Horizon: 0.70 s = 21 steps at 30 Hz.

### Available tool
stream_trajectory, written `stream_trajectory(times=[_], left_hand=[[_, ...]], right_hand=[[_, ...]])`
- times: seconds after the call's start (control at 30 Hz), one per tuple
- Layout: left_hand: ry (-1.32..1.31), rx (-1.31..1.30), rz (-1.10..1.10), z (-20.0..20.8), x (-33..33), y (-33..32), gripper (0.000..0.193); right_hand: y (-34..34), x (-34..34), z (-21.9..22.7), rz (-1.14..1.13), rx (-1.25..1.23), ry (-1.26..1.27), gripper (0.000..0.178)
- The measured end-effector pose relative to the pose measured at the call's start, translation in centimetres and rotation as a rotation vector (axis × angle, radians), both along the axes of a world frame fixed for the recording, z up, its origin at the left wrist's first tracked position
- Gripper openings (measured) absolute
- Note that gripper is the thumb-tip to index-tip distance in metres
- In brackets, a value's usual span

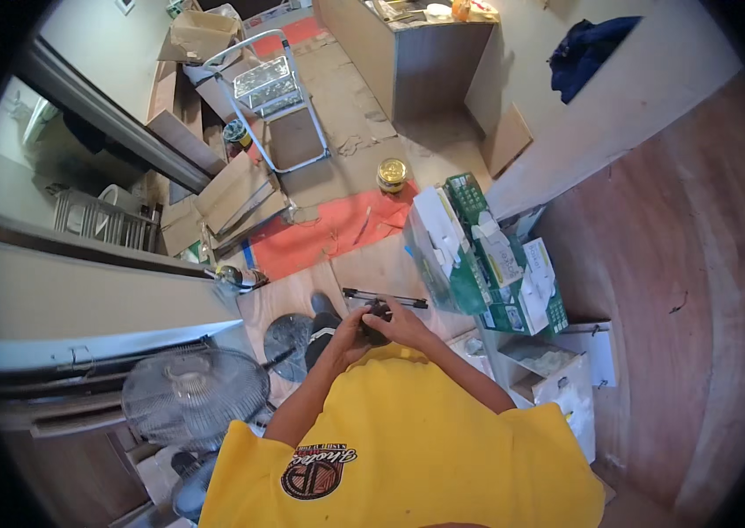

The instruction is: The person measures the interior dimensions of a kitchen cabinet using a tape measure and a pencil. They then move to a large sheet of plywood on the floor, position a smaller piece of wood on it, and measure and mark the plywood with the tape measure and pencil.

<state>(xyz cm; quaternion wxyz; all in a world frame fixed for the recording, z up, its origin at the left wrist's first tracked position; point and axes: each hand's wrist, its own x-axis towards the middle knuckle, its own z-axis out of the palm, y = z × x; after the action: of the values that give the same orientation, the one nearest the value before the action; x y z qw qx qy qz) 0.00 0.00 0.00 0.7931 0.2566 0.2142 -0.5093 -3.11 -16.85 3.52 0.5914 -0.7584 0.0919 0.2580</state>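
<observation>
Nearest me, I see the yellow shirt (408, 440) of the wearer, with a wire-caged fan (195, 396) to its left. Just beyond the shirt, the left hand (353, 336) and the right hand (406, 327) meet around a small dark object (377, 321). I see the right hand's fingers curled over it and the left hand closed on its near left side; which fingertips press hardest, I cannot tell. Left of the hands, a round grey disc (283, 339) lies on the floor beside a dark shoe (323, 304). Just past the hands I find a long black bar (357, 293); I cannot tell whether they touch it. To the right stand green-and-white boxes (497, 255). Farther out, I have a red sheet (320, 238) on the floor, a gold-lidded can (392, 172) near its far right edge, then a folding step stool (271, 110) on the far left.
</observation>
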Motion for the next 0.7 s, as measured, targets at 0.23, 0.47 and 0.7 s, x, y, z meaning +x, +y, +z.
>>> stream_trajectory(times=[0.23, 0.47, 0.7], left_hand=[[-0.062, 0.013, -0.188, -2.1, 20.9, 0.8, 0.023], [-0.152, 0.145, -0.391, -0.2, 36.6, 2.1, 0.016], [-0.424, 0.191, -0.923, -0.1, 51.5, -2.5, 0.021]], right_hand=[[2.0, 19.0, -0.3, -0.161, -0.254, -0.215, 0.061], [3.2, 30.5, 4.4, -0.214, -0.401, -0.185, 0.049], [-2.9, 40.8, 6.2, -0.208, -0.361, -0.073, 0.047]])
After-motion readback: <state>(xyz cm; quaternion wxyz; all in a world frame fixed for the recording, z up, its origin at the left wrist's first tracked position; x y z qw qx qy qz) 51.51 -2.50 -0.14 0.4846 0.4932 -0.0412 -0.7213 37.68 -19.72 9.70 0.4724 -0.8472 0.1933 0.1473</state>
